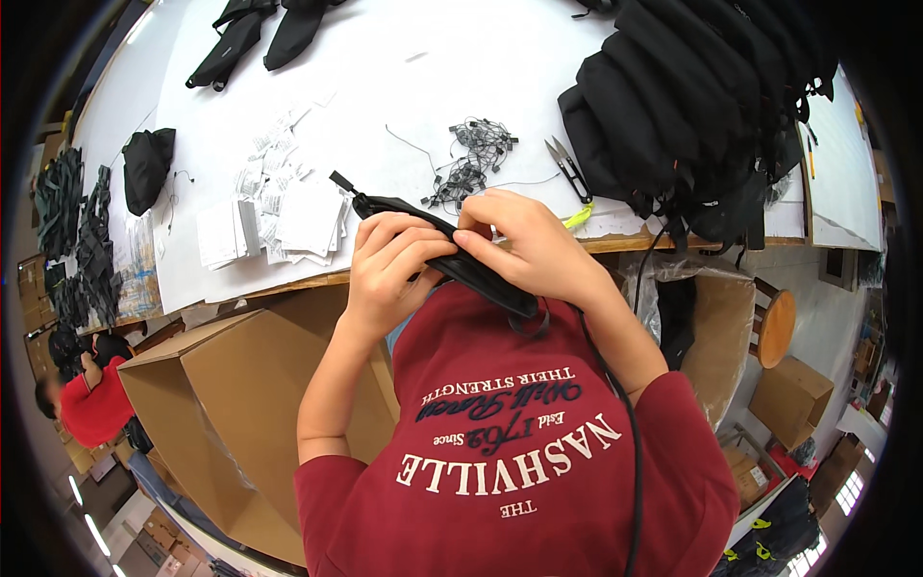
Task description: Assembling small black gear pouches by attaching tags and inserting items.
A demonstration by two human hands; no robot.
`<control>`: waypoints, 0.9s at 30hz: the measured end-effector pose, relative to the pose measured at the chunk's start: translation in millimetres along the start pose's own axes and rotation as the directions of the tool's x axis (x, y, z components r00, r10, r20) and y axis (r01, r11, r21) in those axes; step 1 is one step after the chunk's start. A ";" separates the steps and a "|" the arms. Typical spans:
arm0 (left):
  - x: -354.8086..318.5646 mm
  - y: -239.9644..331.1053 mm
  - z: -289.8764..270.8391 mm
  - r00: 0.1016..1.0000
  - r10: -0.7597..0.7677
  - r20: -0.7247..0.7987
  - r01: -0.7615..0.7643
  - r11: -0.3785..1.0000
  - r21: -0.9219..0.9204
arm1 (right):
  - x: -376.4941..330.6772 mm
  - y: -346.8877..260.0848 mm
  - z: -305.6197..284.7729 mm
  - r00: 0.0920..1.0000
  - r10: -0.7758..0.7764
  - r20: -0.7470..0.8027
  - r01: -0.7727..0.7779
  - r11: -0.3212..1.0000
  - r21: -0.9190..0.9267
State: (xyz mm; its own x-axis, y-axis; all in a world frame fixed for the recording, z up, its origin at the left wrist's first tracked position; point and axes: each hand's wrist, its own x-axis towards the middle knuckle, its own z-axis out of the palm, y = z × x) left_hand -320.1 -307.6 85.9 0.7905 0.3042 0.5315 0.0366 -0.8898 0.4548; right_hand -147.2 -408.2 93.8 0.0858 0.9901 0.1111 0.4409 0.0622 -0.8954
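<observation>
A narrow black fabric bag (492, 281) is held slantwise in front of my chest, over the table's near edge. A dark strap tab (341, 181) sticks out at its far left end, and a small loop hangs at its near right end. My left hand (389, 264) grips the bag near its middle, fingers curled over the top. Just to the right, my right hand (519, 240) pinches its upper edge with thumb and fingers. What lies between those fingertips is hidden. Beyond my hands sits a tangle of black tag strings (471, 159).
Paper tags (310, 219) lie left of my hands. Scissors (569, 171) rest right of the strings, beside a large heap of black bags (673, 106). Open cardboard boxes (260, 385) stand below the table edge. A person in red (94, 404) is at far left.
</observation>
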 end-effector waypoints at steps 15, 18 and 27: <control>-7.3 0.5 -4.1 0.994 -0.083 0.066 0.082 0.996 0.029 | 8.9 -1.1 -5.2 0.971 -0.143 -0.190 0.087 0.957 -0.276; -10.4 3.8 -5.0 0.990 -0.091 0.107 0.087 0.995 0.048 | 11.0 -5.1 -12.0 0.966 -0.111 -0.234 0.034 0.950 -0.310; -11.9 16.3 -17.9 0.829 -0.193 0.525 0.137 0.980 0.143 | 21.3 -7.5 -4.8 0.948 -0.265 -0.176 0.204 0.931 -0.304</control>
State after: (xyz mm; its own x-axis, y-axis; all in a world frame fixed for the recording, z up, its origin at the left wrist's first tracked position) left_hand -339.8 -319.6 99.7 0.9693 0.2451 -0.0218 0.2316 -0.8790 0.4168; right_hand -144.4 -388.2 104.9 0.1217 0.9001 0.4183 0.6990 0.2214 -0.6799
